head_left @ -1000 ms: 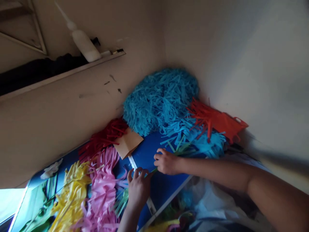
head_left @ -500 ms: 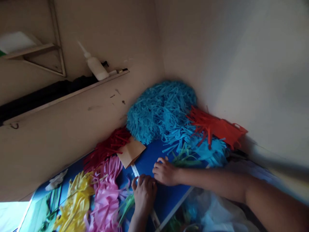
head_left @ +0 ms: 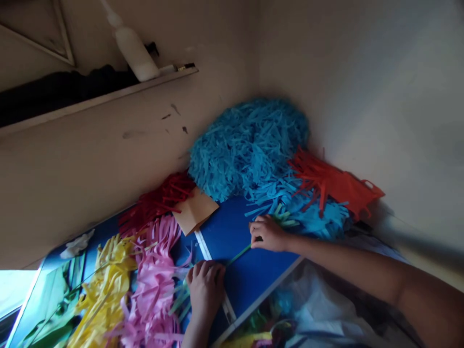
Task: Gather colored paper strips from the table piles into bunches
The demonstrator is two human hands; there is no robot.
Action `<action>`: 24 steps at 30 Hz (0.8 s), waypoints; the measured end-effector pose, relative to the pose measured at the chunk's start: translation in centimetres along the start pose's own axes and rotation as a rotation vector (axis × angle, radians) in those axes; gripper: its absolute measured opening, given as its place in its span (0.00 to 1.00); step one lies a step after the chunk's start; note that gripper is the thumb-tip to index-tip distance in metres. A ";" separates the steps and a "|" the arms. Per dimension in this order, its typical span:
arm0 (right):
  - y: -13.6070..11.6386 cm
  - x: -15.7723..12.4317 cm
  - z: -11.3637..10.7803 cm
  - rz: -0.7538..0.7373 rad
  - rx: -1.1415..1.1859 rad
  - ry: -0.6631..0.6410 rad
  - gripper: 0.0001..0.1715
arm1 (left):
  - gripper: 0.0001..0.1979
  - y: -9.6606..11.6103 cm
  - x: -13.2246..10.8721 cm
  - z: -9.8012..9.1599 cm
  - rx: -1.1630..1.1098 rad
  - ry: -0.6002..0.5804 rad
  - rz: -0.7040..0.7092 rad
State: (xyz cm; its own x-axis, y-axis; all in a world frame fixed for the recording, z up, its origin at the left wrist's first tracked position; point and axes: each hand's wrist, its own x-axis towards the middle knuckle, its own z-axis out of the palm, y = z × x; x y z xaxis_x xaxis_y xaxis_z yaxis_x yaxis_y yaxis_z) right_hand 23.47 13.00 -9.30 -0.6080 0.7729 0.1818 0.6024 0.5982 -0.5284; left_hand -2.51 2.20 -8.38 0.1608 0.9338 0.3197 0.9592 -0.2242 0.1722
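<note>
A thin green paper strip (head_left: pixel 239 253) runs taut between my two hands over the blue tabletop (head_left: pixel 250 280). My left hand (head_left: pixel 206 285) is closed on its near end, and pale green fringe (head_left: pixel 179 295) sticks out beside the wrist. With fingers pinched, my right hand (head_left: pixel 268 233) grips the far end, and more green fringe (head_left: pixel 284 217) shows just behind it. Pink fringed paper (head_left: pixel 155 280) lies to the left of my left hand. Beyond my right hand is light blue fringed paper (head_left: pixel 324 217).
A big blue fringed bundle (head_left: pixel 250 145) fills the corner, with orange-red fringed paper (head_left: pixel 340 186) at its right. Dark red fringe (head_left: pixel 159 200), a tan paper piece (head_left: pixel 195 210) and yellow fringe (head_left: pixel 105 295) lie leftward. A white bottle (head_left: pixel 134 53) stands on the wall shelf (head_left: pixel 97 99).
My right hand has moved away from my left, up and to the right, and the green strip now stretches between them. The camera view has shifted lower and closer.
</note>
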 end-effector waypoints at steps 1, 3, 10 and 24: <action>-0.1 0.0 0.0 0.015 0.009 -0.005 0.06 | 0.10 0.1 0.1 0.1 -0.007 0.007 -0.009; -0.4 0.1 -0.2 0.030 0.014 -0.015 0.06 | 0.10 0.2 0.2 0.2 -0.015 0.014 -0.029; -2.0 2.0 -1.5 0.196 -0.125 -0.222 0.05 | 0.09 1.0 1.8 -0.9 0.054 -0.132 -0.056; -4.2 1.9 -1.2 -0.387 -0.330 -0.155 0.04 | 0.20 2.4 2.7 -1.8 0.071 -0.177 0.314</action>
State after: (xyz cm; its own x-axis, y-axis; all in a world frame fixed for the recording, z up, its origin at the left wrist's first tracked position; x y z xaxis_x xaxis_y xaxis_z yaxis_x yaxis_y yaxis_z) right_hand 20.39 12.19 -5.71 -0.8720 0.4574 0.1742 0.4349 0.8874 -0.1532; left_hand -0.18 3.71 -5.45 0.4818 0.8576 0.1799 0.8694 -0.4935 0.0241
